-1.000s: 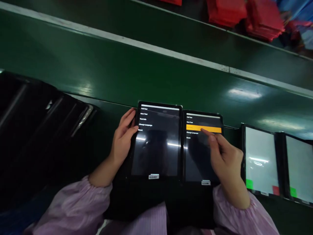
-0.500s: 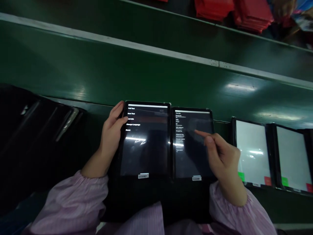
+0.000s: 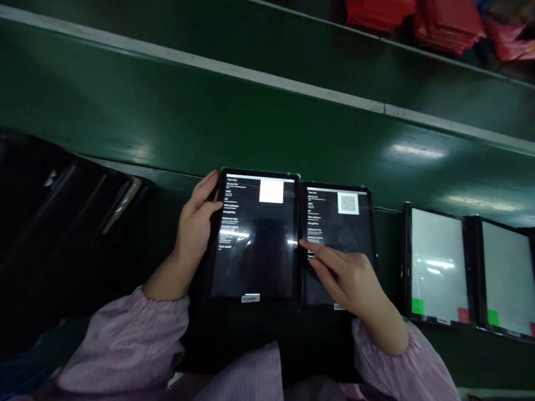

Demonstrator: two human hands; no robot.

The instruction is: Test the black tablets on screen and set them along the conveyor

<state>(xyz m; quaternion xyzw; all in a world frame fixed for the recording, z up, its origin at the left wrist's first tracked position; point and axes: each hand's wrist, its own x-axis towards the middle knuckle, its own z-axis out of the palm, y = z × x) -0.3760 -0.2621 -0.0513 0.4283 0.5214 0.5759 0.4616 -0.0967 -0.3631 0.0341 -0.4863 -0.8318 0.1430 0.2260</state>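
Observation:
Two tablets lie side by side in front of me, both with dark screens of white text. My left hand [image 3: 195, 228] grips the upper left edge of the left tablet [image 3: 259, 245], thumb at the front rim and fingers behind. A blank white square shows at the top of that screen. My right hand [image 3: 345, 273] hovers over the right tablet [image 3: 355, 234], covering part of its lower screen. Its index finger points left to the gap between the tablets; the other fingers are curled, holding nothing. A QR code shows on the right tablet.
Two more tablets, a nearer one [image 3: 438, 262] and a farther one [image 3: 507, 273], show white screens with green and red corners at right. Dark glossy items [image 3: 62, 239] are piled at left. Behind the green surface [image 3: 209, 117], red packets [image 3: 447, 25] are stacked.
My right hand has moved left and down across the right tablet. The left screen went from a menu to an information page with a white square; a QR code appeared on the right screen.

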